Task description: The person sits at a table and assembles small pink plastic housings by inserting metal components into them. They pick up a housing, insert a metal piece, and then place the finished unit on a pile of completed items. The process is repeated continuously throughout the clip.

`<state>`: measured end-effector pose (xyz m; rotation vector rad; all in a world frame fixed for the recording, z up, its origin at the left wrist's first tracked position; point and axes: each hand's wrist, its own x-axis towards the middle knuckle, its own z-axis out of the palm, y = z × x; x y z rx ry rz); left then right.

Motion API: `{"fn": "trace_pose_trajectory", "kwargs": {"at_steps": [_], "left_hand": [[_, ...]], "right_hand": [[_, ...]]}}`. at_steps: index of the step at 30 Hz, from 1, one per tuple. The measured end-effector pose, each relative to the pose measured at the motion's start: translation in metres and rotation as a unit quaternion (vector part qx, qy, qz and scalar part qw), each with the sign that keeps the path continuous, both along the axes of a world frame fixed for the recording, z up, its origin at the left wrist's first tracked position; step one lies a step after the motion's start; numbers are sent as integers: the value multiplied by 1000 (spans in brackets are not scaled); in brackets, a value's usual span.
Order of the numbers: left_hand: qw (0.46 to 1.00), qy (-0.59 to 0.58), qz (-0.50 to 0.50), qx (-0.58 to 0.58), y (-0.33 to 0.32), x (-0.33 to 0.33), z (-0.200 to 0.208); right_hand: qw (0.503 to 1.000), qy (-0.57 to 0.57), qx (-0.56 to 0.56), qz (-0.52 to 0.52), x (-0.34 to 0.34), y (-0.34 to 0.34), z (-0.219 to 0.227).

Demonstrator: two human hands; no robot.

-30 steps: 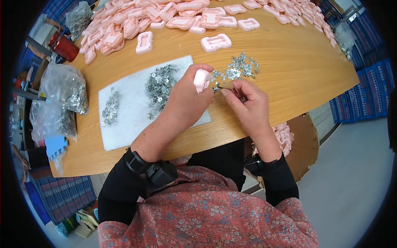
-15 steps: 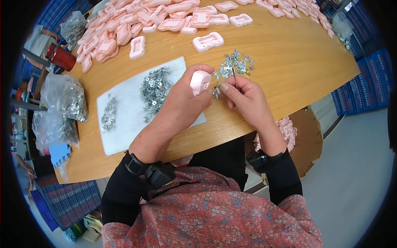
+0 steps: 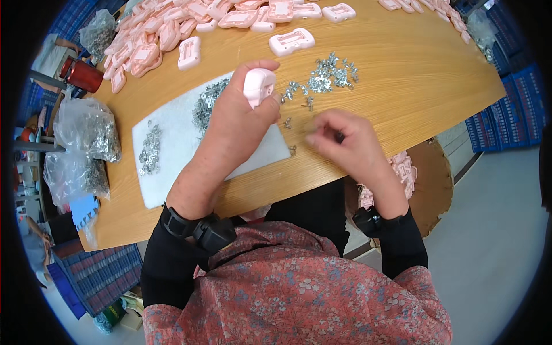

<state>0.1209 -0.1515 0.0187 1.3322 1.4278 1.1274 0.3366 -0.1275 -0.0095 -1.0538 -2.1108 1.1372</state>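
Note:
My left hand (image 3: 227, 126) is closed round a pale pink plastic shell (image 3: 259, 85), held tilted over the mat's right side. To its right, above the wood, my right hand (image 3: 356, 141) has its fingers curled together and blurred. A dark spot shows among them, too unclear to name. Small silvery metal pieces (image 3: 329, 76) are scattered beyond the hands, a few lying loose between them. Beneath my left hand and forearm lies a white foam mat (image 3: 175, 118), bearing a dense heap of metal clips (image 3: 208, 105), partly hidden, and a thinner heap (image 3: 150, 150).
Many pink shells (image 3: 238, 18) are piled at the table's far side, with single ones (image 3: 292, 41) in front. Clear bags of metal parts (image 3: 86, 129) and a red cylinder (image 3: 83, 76) line the left edge. Below the near right edge stands a cardboard box (image 3: 434, 178) holding pink pieces.
My left hand has moved left and slightly away with the pink shell. My right hand has drawn apart from it, to the right and nearer; the thin dark tool it held no longer shows clearly.

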Motion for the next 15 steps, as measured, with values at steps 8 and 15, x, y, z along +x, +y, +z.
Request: {"fn": "trace_pose_trajectory", "kwargs": {"at_steps": [8,15], "left_hand": [[995,-92,17,-38,-19,-2,14],[966,-245,10,-84,-33,-9,4]], "right_hand": [[961,-131,244,-20,-14,-1,-8],[981,171,-69,-64,-29,-13,-4]]}}
